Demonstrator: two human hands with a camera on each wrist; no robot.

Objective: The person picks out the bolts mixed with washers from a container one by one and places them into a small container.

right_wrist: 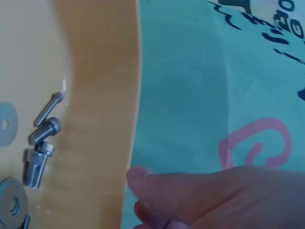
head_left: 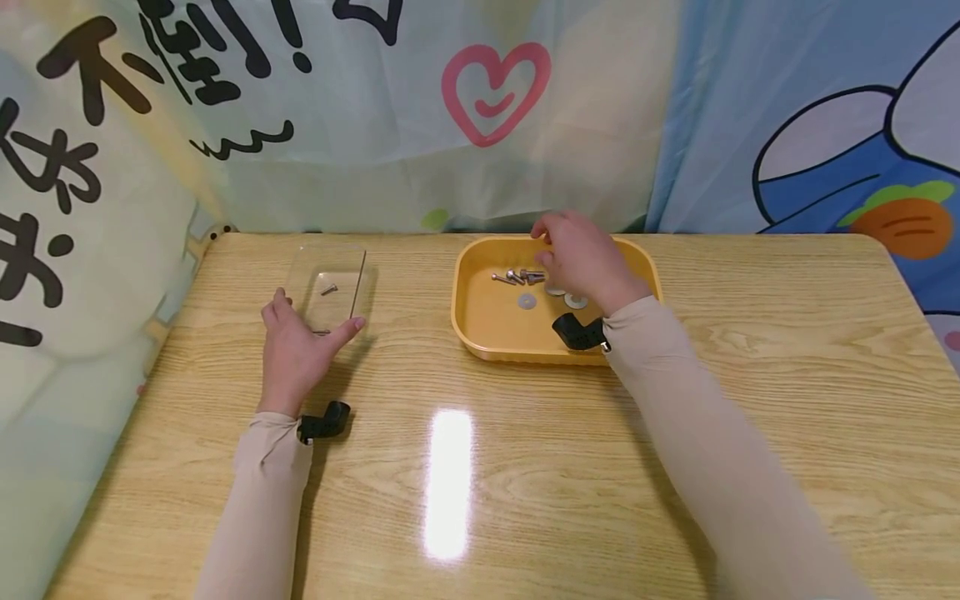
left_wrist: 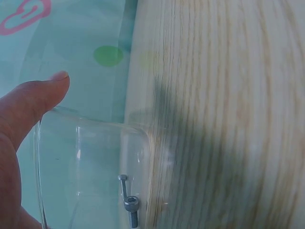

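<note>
At the left, my left hand (head_left: 296,358) grips the near end of a clear plastic box (head_left: 341,304), thumb at its right corner and fingers at its left side. In the left wrist view the thumb (left_wrist: 35,102) lies along the rim, and two socket-head screws (left_wrist: 131,204) show through the wall. Over a yellow tray (head_left: 483,329), my right hand (head_left: 588,262) hovers with fingers bent and thumb apart from the index finger. No object shows between them. Several metal screws (right_wrist: 45,129) and flat washers (right_wrist: 7,124) lie in the tray, partly hidden beneath this hand.
The wooden table (head_left: 525,467) reaches back to a printed cloth (head_left: 592,108), which hangs right behind the tray and the box. More cloth (head_left: 60,400) borders the left table edge. Each wrist wears a black camera mount (head_left: 324,422).
</note>
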